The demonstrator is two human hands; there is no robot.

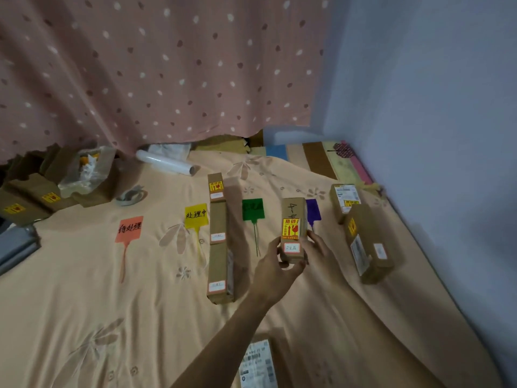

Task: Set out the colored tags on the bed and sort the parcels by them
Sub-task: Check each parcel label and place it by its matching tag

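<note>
A pink dotted curtain (pixel 167 65) and a pale blue wall (pixel 433 107) close in the bed (pixel 84 317), which is covered by a peach flowered sheet. A row of parcels (pixel 219 239) lies between the yellow tag (pixel 195 215) and the green tag (pixel 253 209). The orange tag (pixel 129 229) lies further left. Between the green tag and the purple tag (pixel 312 211), the left hand (pixel 275 264) curls round the base of a small upright parcel (pixel 292 228), and the right hand (pixel 319 247) grips its side.

L hand (pixel 275 266), R hand (pixel 320 249): bare. L forearm (pixel 223 340), R forearm (pixel 372 326): bare over full visible length, slender, tapering twd wrist. R forearm renders blurred; surface detail not readable.
</note>
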